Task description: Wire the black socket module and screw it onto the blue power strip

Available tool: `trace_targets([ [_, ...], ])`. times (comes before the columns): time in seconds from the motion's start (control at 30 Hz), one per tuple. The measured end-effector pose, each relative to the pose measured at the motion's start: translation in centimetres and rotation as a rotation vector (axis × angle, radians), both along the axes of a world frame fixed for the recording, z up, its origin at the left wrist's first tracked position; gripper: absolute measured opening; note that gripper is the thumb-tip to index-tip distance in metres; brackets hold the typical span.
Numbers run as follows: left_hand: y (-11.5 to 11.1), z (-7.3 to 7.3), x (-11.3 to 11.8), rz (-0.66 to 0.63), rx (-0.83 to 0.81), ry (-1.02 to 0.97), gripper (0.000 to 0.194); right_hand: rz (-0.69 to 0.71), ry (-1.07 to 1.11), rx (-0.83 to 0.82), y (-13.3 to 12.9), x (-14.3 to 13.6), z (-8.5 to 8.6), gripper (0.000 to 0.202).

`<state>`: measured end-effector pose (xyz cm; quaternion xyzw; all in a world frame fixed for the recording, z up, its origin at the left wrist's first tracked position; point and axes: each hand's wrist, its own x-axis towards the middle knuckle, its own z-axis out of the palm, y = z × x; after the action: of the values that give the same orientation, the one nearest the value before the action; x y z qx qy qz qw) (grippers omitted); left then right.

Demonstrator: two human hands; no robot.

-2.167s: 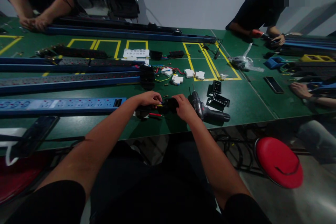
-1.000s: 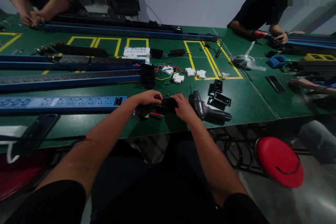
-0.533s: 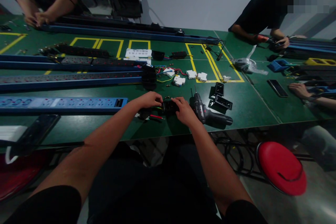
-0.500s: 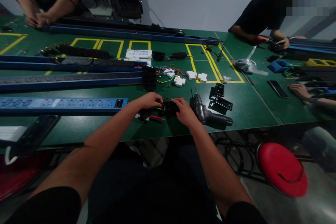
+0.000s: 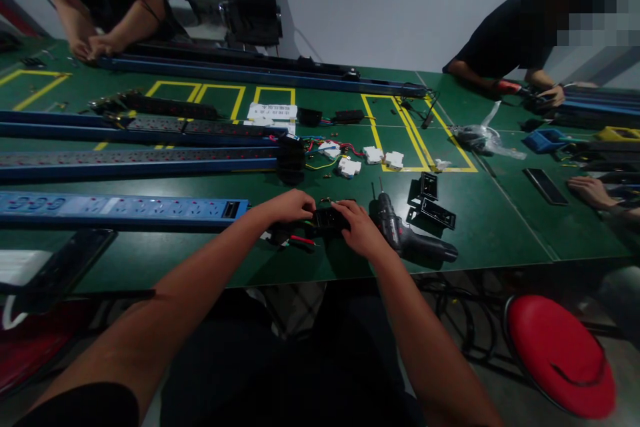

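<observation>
Between my hands a small black plastic housing [image 5: 327,218] rests low over the green table, at the end of a blue power strip [image 5: 150,208]. My right hand [image 5: 357,223] grips the housing's right side, fingers over its top. At its left edge, the fingers of my left hand [image 5: 295,205] are pinched together; what they hold is too small to make out. Under the left hand lie a red-handled tool [image 5: 303,240] and some wires, partly hidden. A black cordless drill [image 5: 405,230] lies to the right of my right hand.
Two more black housings [image 5: 437,212] lie beyond the drill. White connector blocks [image 5: 350,167] with coloured wires sit behind my hands. Long blue strips [image 5: 200,163] run along the left. A phone [image 5: 545,187] lies at right, near a co-worker's hand [image 5: 593,192]. A red stool [image 5: 560,353] stands below.
The whole view has shifted, so the scene sits slightly lower and further right. My hands stay at the black housing, with little visible change in their hold.
</observation>
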<state>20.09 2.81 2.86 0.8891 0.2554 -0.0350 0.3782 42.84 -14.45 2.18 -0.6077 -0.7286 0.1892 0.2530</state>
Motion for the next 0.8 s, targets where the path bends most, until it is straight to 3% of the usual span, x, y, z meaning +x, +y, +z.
trace_targets([
  [0.17, 0.0, 0.4, 0.1, -0.001, -0.021, -0.013, 0.023, 0.018, 0.027, -0.032, -0.3, -0.2, 0.6, 0.088],
  [0.3, 0.7, 1.1, -0.4, -0.021, -0.039, -0.01, 0.024, -0.003, 0.037, -0.019, -1.8, 0.2, 2.7, 0.089],
  [0.37, 1.4, 1.6, -0.7, -0.04, -0.059, -0.007, 0.025, -0.062, 0.028, 0.012, -3.4, 1.7, 3.9, 0.084],
  [0.47, 2.5, 2.2, -0.4, -0.01, -0.066, -0.043, 0.025, -0.285, -0.069, 0.017, -6.7, 5.8, 4.9, 0.08],
  [0.53, 3.0, 2.0, 0.5, 0.06, -0.012, -0.085, 0.025, -0.415, -0.248, -0.066, -9.0, 8.9, 4.6, 0.079],
  [0.63, 3.2, 1.1, 2.7, 0.134, 0.104, -0.08, 0.026, -0.366, -0.452, -0.196, -11.3, 11.9, 3.3, 0.077],
  [0.8, 2.7, -0.4, 5.5, 0.124, 0.165, -0.004, 0.023, -0.35, -0.602, -0.143, -11.0, 11.5, 1.6, 0.073],
])
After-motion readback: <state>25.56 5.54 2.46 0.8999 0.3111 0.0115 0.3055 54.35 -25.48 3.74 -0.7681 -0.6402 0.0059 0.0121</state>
